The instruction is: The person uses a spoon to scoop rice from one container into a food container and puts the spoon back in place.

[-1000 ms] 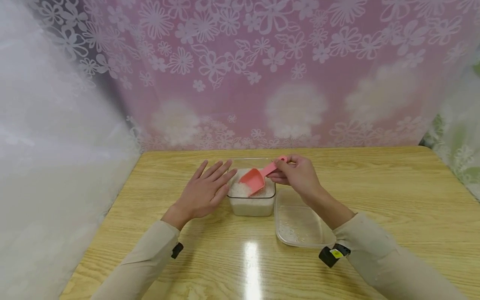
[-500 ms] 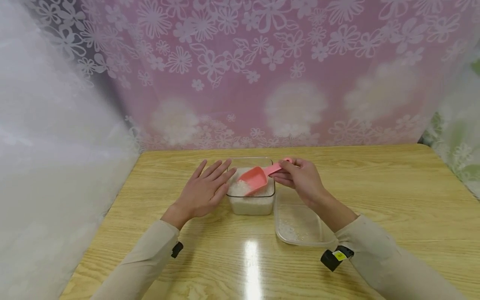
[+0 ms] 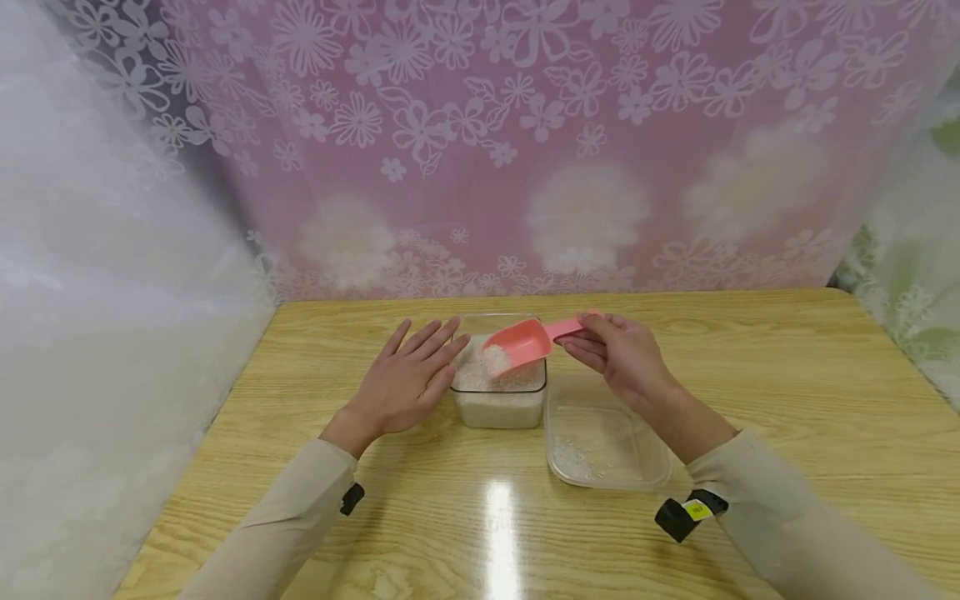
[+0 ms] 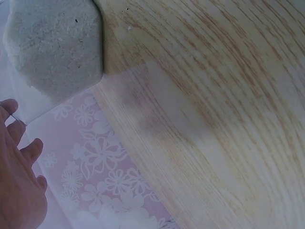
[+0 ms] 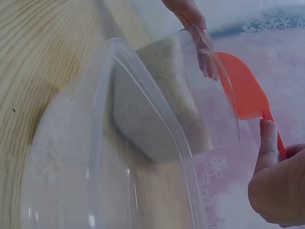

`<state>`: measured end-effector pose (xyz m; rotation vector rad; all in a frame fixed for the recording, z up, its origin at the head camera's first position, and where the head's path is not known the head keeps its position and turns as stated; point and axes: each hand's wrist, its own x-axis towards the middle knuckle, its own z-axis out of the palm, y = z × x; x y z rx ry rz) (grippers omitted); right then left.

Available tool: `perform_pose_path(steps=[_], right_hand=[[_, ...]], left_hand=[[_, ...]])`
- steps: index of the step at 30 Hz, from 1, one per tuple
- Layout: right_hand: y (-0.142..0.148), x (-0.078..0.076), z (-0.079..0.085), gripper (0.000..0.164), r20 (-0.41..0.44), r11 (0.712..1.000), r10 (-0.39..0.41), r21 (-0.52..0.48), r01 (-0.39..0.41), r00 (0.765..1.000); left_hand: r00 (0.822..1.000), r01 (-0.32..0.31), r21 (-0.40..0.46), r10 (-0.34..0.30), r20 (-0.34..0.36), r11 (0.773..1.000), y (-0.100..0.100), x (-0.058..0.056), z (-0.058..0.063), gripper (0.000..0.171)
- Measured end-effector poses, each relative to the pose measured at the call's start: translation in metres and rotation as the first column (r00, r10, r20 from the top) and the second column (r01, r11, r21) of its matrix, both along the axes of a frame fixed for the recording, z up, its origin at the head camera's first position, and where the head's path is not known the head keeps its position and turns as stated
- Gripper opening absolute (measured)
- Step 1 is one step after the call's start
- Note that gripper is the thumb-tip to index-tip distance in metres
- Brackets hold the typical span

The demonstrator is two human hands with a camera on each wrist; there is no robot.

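Note:
My right hand [image 3: 630,358] pinches the handle of a pink scoop [image 3: 531,340] between thumb and fingers. White rice [image 3: 497,360] lies at the front of the scoop's bowl, which is held over a clear square container [image 3: 498,391] about half full of rice. In the right wrist view the scoop [image 5: 245,90] is just above the container's rim. My left hand [image 3: 405,379] is spread with straight fingers, fingertips at the left rim of that container. The left wrist view shows the left hand's fingers [image 4: 32,151] by the clear wall, with rice [image 4: 57,43] behind it.
A clear plastic tub [image 3: 660,479] with a few rice grains in it stands right of the rice container, under my right forearm. Both stand on a wood-grain table [image 3: 420,517]. A pink floral curtain [image 3: 465,167] hangs behind the table's far edge.
My right hand has raised the scoop out of the rice and drawn it to the right, with some rice in its bowl. The left hand stays in place.

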<state>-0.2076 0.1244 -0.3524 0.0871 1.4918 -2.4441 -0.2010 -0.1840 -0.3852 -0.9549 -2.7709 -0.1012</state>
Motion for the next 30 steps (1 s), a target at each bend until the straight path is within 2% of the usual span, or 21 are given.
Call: perform_pose_path(steps=[5, 16, 23, 30], right_hand=[[0.012, 0.002, 0.003, 0.028, -0.001, 1.000, 0.009, -0.028, -0.009, 1.000], [0.042, 0.013, 0.005, 0.014, 0.018, 0.991, 0.013, -0.135, -0.010, 1.000], [0.062, 0.021, -0.001, 0.013, 0.031, 0.979, 0.023, -0.203, -0.016, 0.999], [0.083, 0.032, -0.012, 0.016, -0.002, 0.975, 0.057, -0.216, -0.056, 0.998]], left_hand=[[1.000, 0.004, 0.010, -0.004, 0.005, 1.000, 0.001, 0.000, -0.001, 0.053], [1.000, -0.002, 0.022, 0.001, 0.021, 1.000, 0.001, 0.000, -0.001, 0.052], [1.000, 0.000, 0.026, -0.001, 0.021, 1.000, 0.001, 0.001, 0.000, 0.051], [1.000, -0.002, 0.028, 0.002, 0.018, 1.000, 0.002, 0.000, -0.002, 0.052]])
